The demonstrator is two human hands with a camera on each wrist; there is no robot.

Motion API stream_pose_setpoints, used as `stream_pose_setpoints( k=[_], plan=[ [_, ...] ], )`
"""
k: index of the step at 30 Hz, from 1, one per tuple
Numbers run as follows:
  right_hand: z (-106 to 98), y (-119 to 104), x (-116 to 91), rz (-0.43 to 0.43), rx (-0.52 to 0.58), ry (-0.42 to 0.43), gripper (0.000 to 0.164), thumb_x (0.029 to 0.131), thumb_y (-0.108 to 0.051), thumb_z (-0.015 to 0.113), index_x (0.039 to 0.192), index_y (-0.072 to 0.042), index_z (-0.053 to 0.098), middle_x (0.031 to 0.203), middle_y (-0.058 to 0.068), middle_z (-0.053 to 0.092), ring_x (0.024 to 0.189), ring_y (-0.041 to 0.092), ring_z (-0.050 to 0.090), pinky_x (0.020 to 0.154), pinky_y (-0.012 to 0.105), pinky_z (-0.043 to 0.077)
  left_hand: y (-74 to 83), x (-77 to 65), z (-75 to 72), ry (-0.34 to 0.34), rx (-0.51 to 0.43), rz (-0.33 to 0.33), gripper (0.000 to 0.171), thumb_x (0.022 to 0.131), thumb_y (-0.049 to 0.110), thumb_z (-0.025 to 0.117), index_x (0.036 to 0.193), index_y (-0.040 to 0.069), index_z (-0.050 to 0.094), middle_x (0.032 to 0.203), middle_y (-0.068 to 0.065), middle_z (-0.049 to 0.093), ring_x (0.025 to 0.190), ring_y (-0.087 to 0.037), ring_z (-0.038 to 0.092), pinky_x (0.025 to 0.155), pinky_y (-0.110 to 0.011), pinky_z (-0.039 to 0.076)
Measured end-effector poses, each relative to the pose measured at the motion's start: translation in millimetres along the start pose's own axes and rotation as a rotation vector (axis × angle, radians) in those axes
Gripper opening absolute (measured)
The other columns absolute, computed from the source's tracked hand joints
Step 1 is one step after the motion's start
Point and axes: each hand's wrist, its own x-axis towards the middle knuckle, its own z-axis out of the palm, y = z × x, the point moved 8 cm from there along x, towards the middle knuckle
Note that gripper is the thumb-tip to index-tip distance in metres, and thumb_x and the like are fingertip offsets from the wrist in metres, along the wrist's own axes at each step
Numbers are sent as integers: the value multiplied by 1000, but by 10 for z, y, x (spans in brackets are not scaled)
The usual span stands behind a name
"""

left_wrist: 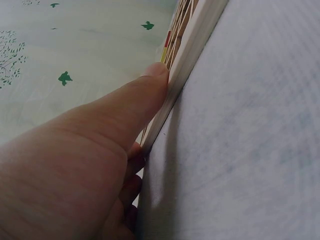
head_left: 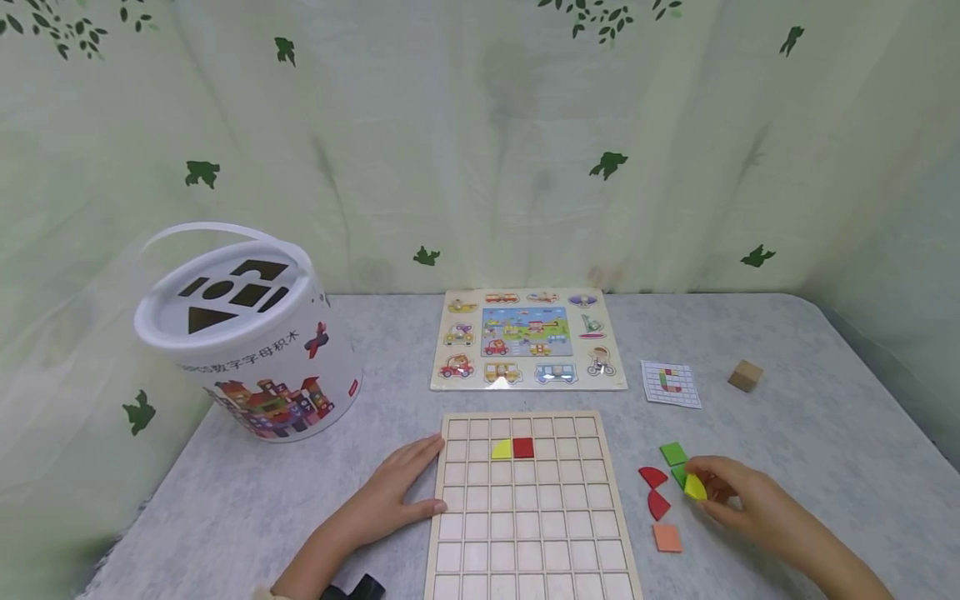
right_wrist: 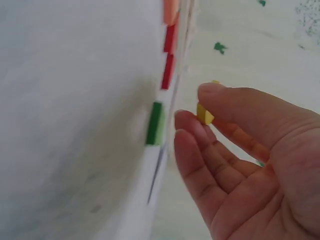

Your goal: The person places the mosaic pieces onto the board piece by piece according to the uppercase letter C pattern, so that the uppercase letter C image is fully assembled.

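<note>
A wooden grid board (head_left: pixel 529 527) lies on the table in the head view. A yellow quarter-round tile (head_left: pixel 502 450) and a red square tile (head_left: pixel 522 448) sit side by side in its upper cells. My left hand (head_left: pixel 390 497) rests on the board's left edge, thumb and fingers spread along it. Between thumb and fingertips, my right hand (head_left: pixel 752 498) pinches another yellow tile (head_left: pixel 695 487), raised off the table in the right wrist view (right_wrist: pixel 204 114). Around it lie green tiles (head_left: pixel 673 453), two red quarter-round tiles (head_left: pixel 652 477) and an orange square tile (head_left: pixel 667 538).
Behind the grid board lies a picture puzzle (head_left: pixel 525 332). A pattern card (head_left: pixel 671 384) and a small wooden block (head_left: pixel 746 376) are at the back right. A white bucket (head_left: pixel 255 350) with a shape-hole lid stands at the left. Something black (head_left: pixel 366 588) shows by the left forearm.
</note>
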Motion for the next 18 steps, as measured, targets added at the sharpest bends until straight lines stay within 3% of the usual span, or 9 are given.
stream_pose_setpoints(
  k=[10, 18],
  plan=[
    [-69, -657, 350, -218, 149, 78, 36, 77, -2, 69, 111, -6, 56, 100, -3, 55, 78, 5, 54, 70, 27, 50, 20, -6, -11, 17, 15, 24, 81, 79, 52, 59, 142, 11, 29, 143, -7, 29, 129, -30, 24, 100, -54, 21],
    [145, -1128, 706, -343, 287, 58, 35, 81, -6, 67, 115, -11, 57, 100, -6, 55, 81, 8, 54, 74, 24, 49, 3, -16, -11, 15, 17, 22, 82, 79, 54, 58, 142, 11, 28, 144, -6, 28, 130, -30, 23, 101, -53, 20]
  ],
)
